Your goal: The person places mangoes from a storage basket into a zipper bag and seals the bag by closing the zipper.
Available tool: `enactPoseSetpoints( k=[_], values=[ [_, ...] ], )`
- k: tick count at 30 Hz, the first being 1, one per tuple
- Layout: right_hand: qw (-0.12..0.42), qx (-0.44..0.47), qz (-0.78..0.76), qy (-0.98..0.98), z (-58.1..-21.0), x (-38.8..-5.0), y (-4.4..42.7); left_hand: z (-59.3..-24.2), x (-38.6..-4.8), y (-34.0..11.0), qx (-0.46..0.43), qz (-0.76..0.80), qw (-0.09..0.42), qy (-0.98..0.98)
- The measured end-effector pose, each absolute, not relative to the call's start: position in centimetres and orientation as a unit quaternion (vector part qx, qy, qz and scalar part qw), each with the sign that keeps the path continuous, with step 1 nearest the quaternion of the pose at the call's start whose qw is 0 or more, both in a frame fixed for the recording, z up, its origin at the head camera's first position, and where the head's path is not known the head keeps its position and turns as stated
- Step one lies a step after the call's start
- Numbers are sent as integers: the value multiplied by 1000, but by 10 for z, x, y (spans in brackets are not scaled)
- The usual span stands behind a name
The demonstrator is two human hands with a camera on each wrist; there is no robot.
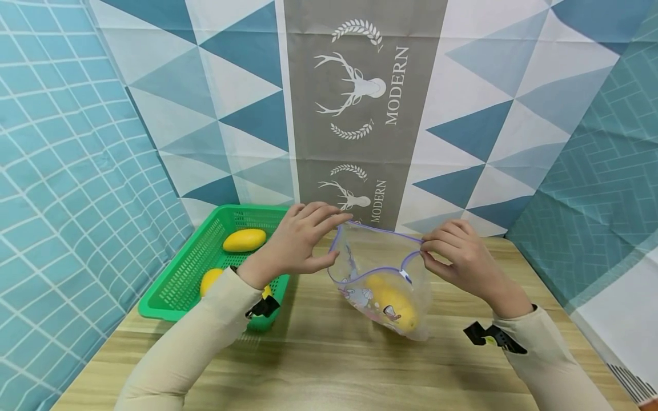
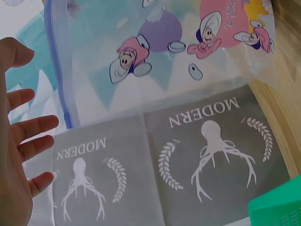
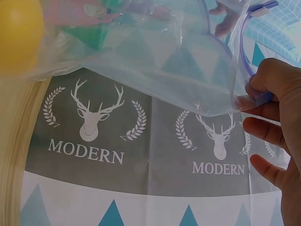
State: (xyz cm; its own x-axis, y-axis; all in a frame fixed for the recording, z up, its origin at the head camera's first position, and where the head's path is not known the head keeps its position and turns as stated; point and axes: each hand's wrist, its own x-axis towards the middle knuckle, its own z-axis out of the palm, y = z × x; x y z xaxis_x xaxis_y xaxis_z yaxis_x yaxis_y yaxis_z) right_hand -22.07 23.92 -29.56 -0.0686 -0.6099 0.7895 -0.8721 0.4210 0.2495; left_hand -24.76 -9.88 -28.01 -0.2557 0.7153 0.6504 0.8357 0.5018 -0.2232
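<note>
missing head view's basket (image 1: pixel 177 285) mangoes (image 1: pixel 244 241), wrists show bag (image 2: pixel 162 61)

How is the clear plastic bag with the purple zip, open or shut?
Open. The bag gapes between its purple zip edges, and the right hand pinches one end.

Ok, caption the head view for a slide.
Right hand pinching a zip bag with yellow fruit inside, open left hand at its other side, near a green basket of more fruit.
</note>
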Motion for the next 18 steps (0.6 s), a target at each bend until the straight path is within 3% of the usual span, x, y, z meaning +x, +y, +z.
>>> enactPoseSetpoints(
  k=[18],
  values=[
    [444,517,149,-717,-297,-220,240,-282,-270,-134,-408,-111,321,-848]
  ],
)
